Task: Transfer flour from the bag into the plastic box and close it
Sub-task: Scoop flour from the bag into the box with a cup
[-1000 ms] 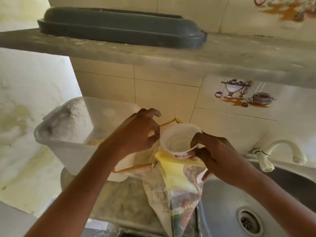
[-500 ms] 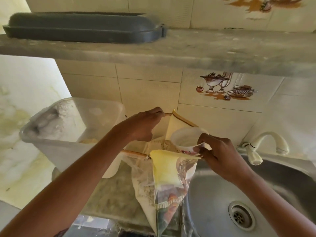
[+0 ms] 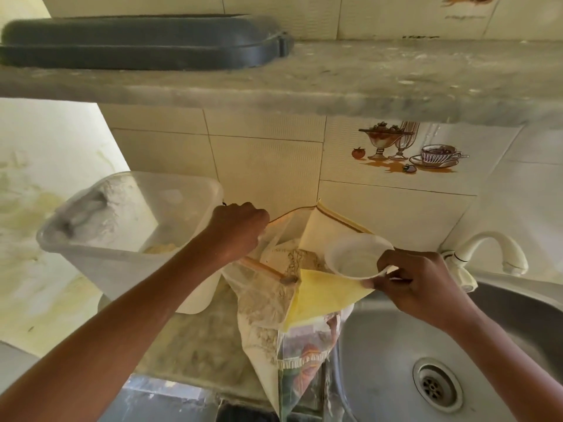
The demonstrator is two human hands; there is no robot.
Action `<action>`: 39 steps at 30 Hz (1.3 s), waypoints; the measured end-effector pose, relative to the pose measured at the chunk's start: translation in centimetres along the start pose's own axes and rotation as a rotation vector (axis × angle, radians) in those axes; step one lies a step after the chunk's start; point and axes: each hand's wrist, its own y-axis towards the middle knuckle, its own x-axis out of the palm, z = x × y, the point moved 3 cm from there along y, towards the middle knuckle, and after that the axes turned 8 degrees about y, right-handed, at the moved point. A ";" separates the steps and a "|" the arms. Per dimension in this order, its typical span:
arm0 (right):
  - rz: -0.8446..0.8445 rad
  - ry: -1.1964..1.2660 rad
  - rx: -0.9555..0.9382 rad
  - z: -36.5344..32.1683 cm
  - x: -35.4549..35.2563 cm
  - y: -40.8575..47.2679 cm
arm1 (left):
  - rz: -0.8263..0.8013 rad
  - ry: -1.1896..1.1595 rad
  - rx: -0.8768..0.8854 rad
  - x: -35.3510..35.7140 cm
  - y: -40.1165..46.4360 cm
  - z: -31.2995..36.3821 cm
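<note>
Since before, left hand (image 3: 236, 231) pulled the flour bag (image 3: 292, 287) mouth wider (gripping its rim); right hand (image 3: 417, 284) pinches the cup (image 3: 355, 258).

- Clear plastic flour bag (image 3: 274, 306), mouth wide open, stands on the counter (image 3: 195, 339) beside the sink, pale flour (image 3: 292, 260) visible inside.
- Translucent plastic box (image 3: 122, 239), lidless, flour-dusted, sits just left of the bag.
- White cup (image 3: 356, 257) tilts over the bag's mouth.
</note>
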 end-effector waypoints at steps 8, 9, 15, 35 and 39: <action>0.060 0.066 -0.110 -2.8 0.2 0.0 | 0.190 -0.299 -0.282 -0.8 1.6 -3.7; 0.075 0.067 -0.145 -3.6 0.4 0.2 | 0.192 -0.310 -0.282 -1.0 1.8 -4.0; 0.114 0.043 -0.235 -5.9 1.8 2.2 | 0.262 -0.279 -0.225 -3.1 4.2 -5.3; 0.084 -0.011 -0.114 -5.2 0.7 1.5 | -0.209 -0.532 0.568 -0.6 -6.6 -1.7; 0.047 0.019 -0.126 -5.7 0.1 2.6 | -0.150 -0.629 0.570 -1.0 -6.9 -1.8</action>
